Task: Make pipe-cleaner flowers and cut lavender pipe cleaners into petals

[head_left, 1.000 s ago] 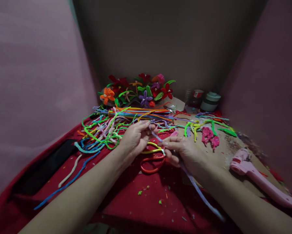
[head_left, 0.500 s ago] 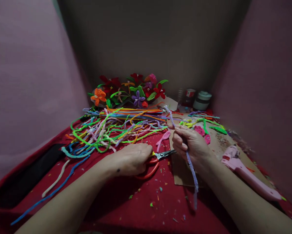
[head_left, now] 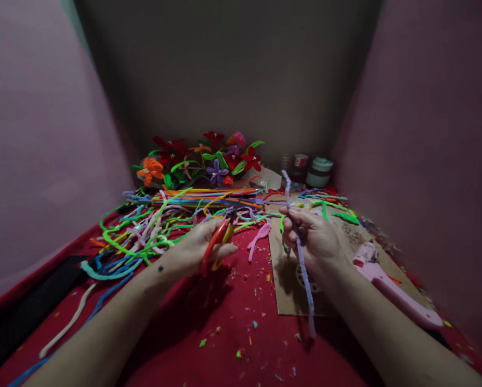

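Note:
My left hand [head_left: 202, 244] holds a pair of scissors [head_left: 220, 242] with red and yellow handles; the dark blades point up and away. In my right hand [head_left: 315, 236] a lavender pipe cleaner [head_left: 303, 263] is pinched between thumb and fingers, one end standing up and the other hanging down past the palm. A pink looped piece [head_left: 259, 239] lies on the red cloth between the hands. Under my right hand is a brown cardboard sheet [head_left: 283, 295].
Tangled pipe cleaners [head_left: 144, 236] cover the cloth [head_left: 224, 344] at the left. Behind stand fuzzy flowers [head_left: 216, 172] and a lidded cup [head_left: 319, 172]. A pink glue gun [head_left: 397, 293] lies at the right. Small scraps dot the front.
The scissors have turned from pointing right to pointing up, and my left hand has moved left, away from my right hand. The lavender pipe cleaner now stands straighter. The view has shifted slightly.

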A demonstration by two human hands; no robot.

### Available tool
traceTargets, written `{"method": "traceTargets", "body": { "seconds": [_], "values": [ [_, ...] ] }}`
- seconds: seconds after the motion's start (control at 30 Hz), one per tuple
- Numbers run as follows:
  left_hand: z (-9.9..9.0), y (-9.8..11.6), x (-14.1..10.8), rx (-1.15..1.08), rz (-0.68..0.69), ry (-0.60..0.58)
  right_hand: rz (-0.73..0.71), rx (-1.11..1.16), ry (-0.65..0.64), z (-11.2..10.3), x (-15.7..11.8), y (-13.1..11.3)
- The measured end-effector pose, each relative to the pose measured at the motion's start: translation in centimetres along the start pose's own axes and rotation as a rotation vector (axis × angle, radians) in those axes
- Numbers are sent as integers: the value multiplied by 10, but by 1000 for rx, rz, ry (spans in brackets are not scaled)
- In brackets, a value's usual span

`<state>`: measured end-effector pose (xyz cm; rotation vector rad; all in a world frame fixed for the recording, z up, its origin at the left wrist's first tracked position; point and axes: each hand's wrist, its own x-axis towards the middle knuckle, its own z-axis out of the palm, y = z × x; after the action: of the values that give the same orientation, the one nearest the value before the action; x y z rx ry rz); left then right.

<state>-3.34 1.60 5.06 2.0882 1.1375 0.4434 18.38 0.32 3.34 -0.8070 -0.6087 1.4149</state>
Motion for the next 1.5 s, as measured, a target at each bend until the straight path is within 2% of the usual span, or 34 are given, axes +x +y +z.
{"method": "traceTargets", "body": {
  "seconds": [0.07,0.17,0.43,0.53,0.7,1.0,1.23,1.5],
  "values": [
    [5,-1,1,66,72,84,-11,-54,-38,3,-4,4],
    [14,-2,1,379,124,179,-65,-126,-98,4,-8,8],
    [34,0,0,787,74,221,-111,-224,-112,14,-17,11],
    [36,-3,0,857,75,239,-123,-216,-126,15,-17,13],
    [40,-4,-2,909,49,264,-152,-181,-123,12,-14,19],
    [46,1,-2,924,-29,224,-186,-296,-130,12,-17,22],
    [48,15,-5,918,-105,183,-237,-395,-50,21,-23,22],
    [49,23,-9,778,-90,79,-301,-440,-23,15,-18,30]
  ]
}}
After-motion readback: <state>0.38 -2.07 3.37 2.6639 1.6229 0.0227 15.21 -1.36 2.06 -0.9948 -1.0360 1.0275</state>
